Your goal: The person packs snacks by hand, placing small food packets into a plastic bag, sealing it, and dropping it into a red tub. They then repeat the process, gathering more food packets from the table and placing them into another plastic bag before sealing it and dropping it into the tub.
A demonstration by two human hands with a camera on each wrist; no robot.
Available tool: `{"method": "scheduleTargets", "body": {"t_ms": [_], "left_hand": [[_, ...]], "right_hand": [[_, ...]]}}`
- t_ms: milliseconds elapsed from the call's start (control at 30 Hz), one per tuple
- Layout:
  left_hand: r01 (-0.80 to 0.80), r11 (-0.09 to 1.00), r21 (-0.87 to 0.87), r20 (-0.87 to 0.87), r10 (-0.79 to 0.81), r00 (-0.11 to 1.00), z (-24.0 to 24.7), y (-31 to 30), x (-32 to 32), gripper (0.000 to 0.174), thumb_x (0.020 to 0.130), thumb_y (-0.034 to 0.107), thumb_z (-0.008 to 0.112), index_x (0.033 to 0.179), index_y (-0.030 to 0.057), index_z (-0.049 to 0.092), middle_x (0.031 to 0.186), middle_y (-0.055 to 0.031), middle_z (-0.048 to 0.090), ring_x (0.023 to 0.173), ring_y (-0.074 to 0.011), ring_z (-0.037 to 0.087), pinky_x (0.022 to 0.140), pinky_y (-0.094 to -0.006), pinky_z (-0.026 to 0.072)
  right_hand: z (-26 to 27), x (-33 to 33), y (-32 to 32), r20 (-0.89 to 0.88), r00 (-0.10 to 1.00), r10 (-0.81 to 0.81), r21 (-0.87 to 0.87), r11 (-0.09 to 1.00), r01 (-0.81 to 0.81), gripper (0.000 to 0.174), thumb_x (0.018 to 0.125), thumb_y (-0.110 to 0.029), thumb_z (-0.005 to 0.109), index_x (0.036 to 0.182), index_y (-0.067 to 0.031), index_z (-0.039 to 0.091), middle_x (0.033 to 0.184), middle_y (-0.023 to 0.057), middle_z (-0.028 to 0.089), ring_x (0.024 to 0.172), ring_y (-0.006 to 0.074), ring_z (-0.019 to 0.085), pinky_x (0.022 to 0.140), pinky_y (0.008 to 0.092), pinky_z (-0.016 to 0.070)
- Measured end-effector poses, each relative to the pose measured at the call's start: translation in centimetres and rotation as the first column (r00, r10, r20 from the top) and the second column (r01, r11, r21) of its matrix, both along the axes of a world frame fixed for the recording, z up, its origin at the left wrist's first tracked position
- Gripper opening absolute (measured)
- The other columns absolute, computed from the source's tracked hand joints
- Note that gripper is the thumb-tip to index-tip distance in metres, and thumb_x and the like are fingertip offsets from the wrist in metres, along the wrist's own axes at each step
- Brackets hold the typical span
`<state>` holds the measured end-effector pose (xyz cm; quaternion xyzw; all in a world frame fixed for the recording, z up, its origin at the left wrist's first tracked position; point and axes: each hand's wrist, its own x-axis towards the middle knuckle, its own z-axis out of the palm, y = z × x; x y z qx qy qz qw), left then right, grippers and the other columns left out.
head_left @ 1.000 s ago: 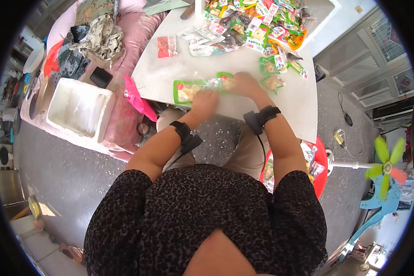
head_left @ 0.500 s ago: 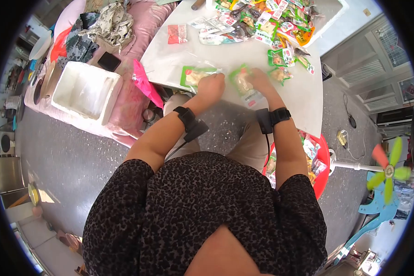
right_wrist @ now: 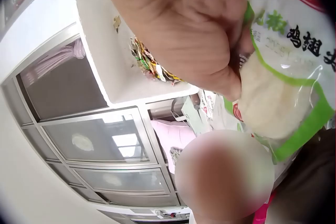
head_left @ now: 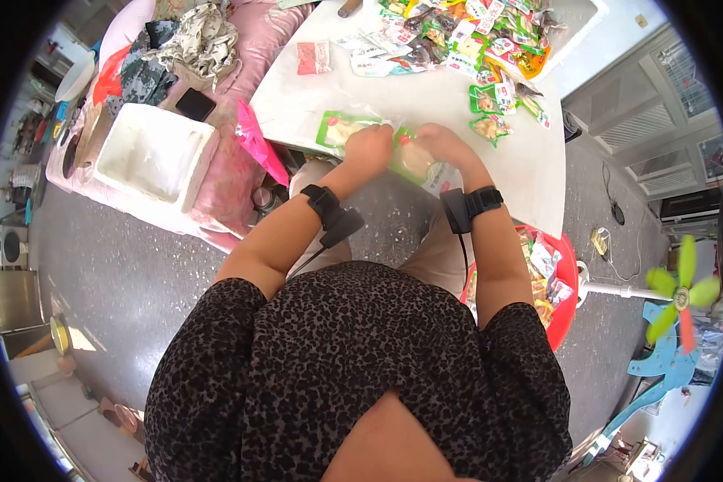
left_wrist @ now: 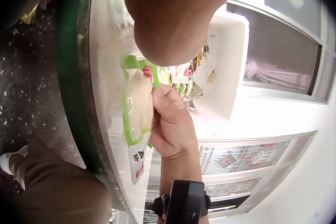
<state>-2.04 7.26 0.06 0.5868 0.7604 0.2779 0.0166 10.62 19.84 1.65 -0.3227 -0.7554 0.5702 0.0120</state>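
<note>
My left hand (head_left: 368, 151) has its fingers curled at the right end of a green-bordered food packet (head_left: 336, 130) lying near the table's front edge. Clear plastic shows just beyond that hand. To its right, my right hand (head_left: 448, 149) pinches a second green-edged packet (head_left: 414, 159) by its side, tilted toward my body over the table edge. In the right wrist view, this packet (right_wrist: 270, 98) shows pale food through a clear window and dark printed characters. The left wrist view has the right hand's thumb and fingers (left_wrist: 169, 100) on its edge.
Many colourful food packets (head_left: 474, 36) are heaped at the back beside a white foam box (head_left: 578, 36). A red packet (head_left: 313, 58) lies at left, and two loose packets (head_left: 490, 127) lie at right. A red tub (head_left: 566, 301) stands below the table; an empty foam box (head_left: 153, 153) sits left.
My right hand has drawn its packet toward my body and tilted it, away from the left packet. My left hand has moved up over the end of its packet.
</note>
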Motion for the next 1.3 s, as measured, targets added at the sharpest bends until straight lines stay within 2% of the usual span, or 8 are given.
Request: {"method": "scheduleTargets", "body": {"t_ms": [167,367,467,533,667,900,1200,1300], "left_hand": [[0.019,1.000,0.012,-0.041,-0.019,0.999,-0.1,0.2,0.4,0.016,0.074,0.021,0.047,0.078,0.0055,0.050,0.073,-0.0137,0.055,0.067,-0.0307,0.055,0.059,-0.0408,0.0439],[-0.023,0.996,-0.090,0.060,0.028,0.998,-2.8,0.6,0.3,0.014,0.074,0.018,0.046,0.078,0.0049,0.048,0.077,-0.0144,0.055,0.069,-0.0307,0.055,0.058,-0.0413,0.0434],[-0.005,0.999,-0.043,0.087,0.009,0.996,-3.4,0.3,0.2,0.015,0.074,0.019,0.046,0.078,0.0043,0.047,0.077,-0.0149,0.055,0.069,-0.0315,0.054,0.059,-0.0414,0.0430],[0.006,1.000,-0.020,0.111,-0.004,0.994,-3.1,0.2,0.2,0.016,0.074,0.019,0.046,0.078,0.0041,0.047,0.076,-0.0149,0.054,0.070,-0.0321,0.054,0.060,-0.0414,0.0427],[-0.011,0.996,-0.094,0.120,0.022,0.992,-3.9,0.7,0.0,0.024,0.075,0.027,0.046,0.082,0.0051,0.050,0.078,-0.0162,0.056,0.076,-0.0320,0.054,0.065,-0.0399,0.0436],[-0.023,0.997,-0.070,0.163,0.034,0.986,-2.3,0.5,0.7,0.018,0.075,0.022,0.043,0.078,0.0050,0.049,0.076,-0.0158,0.056,0.073,-0.0322,0.054,0.063,-0.0412,0.0428],[0.054,0.998,-0.012,0.112,-0.053,0.992,-0.9,-0.3,1.0,0.013,0.073,0.017,0.043,0.076,0.0058,0.048,0.072,-0.0148,0.055,0.067,-0.0319,0.054,0.058,-0.0413,0.0424],[0.074,0.997,0.001,0.038,-0.074,0.997,1.0,-0.7,1.2,0.012,0.072,0.016,0.044,0.075,0.0056,0.049,0.072,-0.0142,0.055,0.067,-0.0310,0.055,0.057,-0.0409,0.0427]], "right_hand": [[-0.3,-2.7,0.0,0.016,1.000,0.023,0.012,1.000,-0.023,0.013,0.072,-0.012,0.054,0.081,-0.0027,0.054,0.068,0.0006,0.053,0.057,0.0083,0.047,0.048,0.0219,0.0371],[-6.5,-4.3,0.9,-0.199,0.971,-0.129,0.584,0.780,0.223,0.026,0.070,-0.022,0.055,0.081,0.0010,0.052,0.072,0.0117,0.054,0.067,0.0186,0.054,0.059,0.0307,0.0420],[-4.9,-1.2,-0.2,-0.209,0.950,-0.231,0.535,0.786,0.309,0.040,0.069,-0.025,0.053,0.096,0.0051,0.049,0.088,0.0227,0.055,0.083,0.0347,0.054,0.071,0.0360,0.0414],[-3.7,1.5,-1.7,-0.163,0.933,-0.321,0.631,0.693,0.349,0.045,0.069,-0.024,0.055,0.100,0.0071,0.045,0.089,0.0222,0.054,0.079,0.0293,0.055,0.068,0.0337,0.0433],[-2.7,5.5,-6.2,-0.151,0.812,-0.564,0.085,0.811,0.579,0.043,0.069,-0.016,0.058,0.102,0.0067,0.044,0.082,0.0126,0.053,0.074,0.0182,0.053,0.060,0.0308,0.0462],[-3.5,3.8,-8.0,-0.184,0.686,-0.704,-0.502,0.667,0.551,0.050,0.069,-0.010,0.057,0.111,0.0051,0.034,0.085,0.0081,0.051,0.067,0.0138,0.052,0.050,0.0229,0.0438],[-3.0,1.0,-8.7,-0.276,0.815,-0.510,-0.384,0.836,0.393,0.012,0.073,-0.009,0.045,0.075,-0.0025,0.054,0.060,0.0035,0.055,0.051,0.0066,0.045,0.042,0.0183,0.0337],[-2.6,0.9,-8.4,-0.321,0.782,-0.534,-0.358,0.833,0.422,0.012,0.074,-0.010,0.045,0.079,-0.0024,0.053,0.062,0.0045,0.055,0.050,0.0074,0.046,0.040,0.0191,0.0331]]}}
